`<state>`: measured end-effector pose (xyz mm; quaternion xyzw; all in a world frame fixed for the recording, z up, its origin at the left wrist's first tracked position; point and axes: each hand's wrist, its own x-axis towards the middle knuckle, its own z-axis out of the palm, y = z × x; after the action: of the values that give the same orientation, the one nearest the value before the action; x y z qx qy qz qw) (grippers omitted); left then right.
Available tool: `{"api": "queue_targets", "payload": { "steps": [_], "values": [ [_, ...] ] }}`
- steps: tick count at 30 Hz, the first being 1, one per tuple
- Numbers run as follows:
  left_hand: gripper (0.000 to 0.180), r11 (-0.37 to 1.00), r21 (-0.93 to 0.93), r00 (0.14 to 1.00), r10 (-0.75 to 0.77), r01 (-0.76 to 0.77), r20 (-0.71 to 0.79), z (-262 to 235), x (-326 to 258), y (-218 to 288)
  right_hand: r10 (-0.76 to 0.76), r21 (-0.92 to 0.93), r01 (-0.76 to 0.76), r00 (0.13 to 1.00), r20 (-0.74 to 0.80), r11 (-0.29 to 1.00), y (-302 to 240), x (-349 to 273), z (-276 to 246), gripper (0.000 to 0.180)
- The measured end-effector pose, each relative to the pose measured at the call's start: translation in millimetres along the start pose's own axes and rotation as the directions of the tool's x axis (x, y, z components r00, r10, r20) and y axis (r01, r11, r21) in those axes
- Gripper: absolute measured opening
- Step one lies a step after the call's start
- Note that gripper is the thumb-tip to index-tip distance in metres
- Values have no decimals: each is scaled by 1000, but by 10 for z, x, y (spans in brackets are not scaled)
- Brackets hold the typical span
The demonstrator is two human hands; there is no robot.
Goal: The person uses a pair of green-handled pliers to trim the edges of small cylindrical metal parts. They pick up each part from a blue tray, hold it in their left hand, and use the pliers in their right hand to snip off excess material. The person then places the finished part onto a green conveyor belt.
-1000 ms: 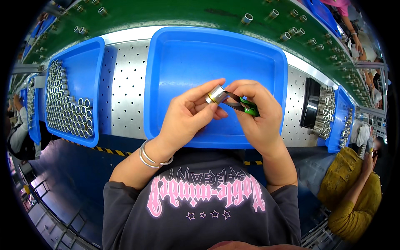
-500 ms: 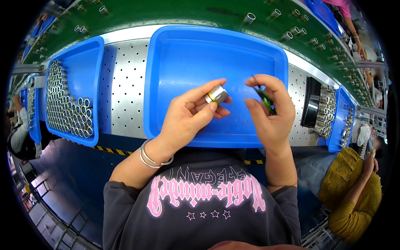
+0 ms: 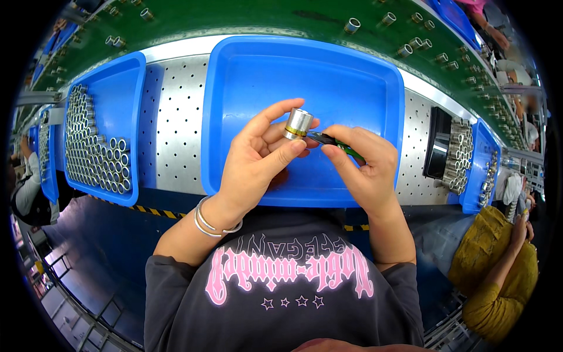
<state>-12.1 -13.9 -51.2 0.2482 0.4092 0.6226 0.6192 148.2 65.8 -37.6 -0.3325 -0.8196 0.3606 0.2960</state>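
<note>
My left hand (image 3: 258,161) holds a small silver metal cylinder with a yellow band (image 3: 297,124) between thumb and fingers, over the large blue tray (image 3: 246,76) in front of me. My right hand (image 3: 363,170) grips a thin green-handled tool (image 3: 340,145), whose dark tip points left and reaches the base of the cylinder. Both hands meet above the middle of the tray.
A second blue tray (image 3: 126,82) at left holds several rows of metal tubes (image 3: 94,158). At right, more tubes (image 3: 457,155) stand beside a black box (image 3: 437,149). A green conveyor (image 3: 246,14) with metal parts runs behind. Another person in yellow (image 3: 498,264) sits at right.
My right hand drew away to the right half a second ago, then came back; the tool's tip is at the cylinder again. My left hand has tilted the cylinder more upright.
</note>
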Motion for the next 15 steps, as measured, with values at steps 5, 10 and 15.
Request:
{"api": "queue_targets", "payload": {
  "steps": [5,10,15],
  "values": [
    [48,1000,-9,1000,7,-6,19,2,3,1,-4,16,4,1000,-1,1000,-16,1,-11,16],
    [50,1000,19,1000,19,-19,-9,41,-2,7,-7,9,7,1000,0,1000,-26,4,-26,15],
    [47,1000,-2,1000,17,-17,17,31,0,28,3,0,-3,1000,6,1000,-36,7,-35,14]
  ]
}}
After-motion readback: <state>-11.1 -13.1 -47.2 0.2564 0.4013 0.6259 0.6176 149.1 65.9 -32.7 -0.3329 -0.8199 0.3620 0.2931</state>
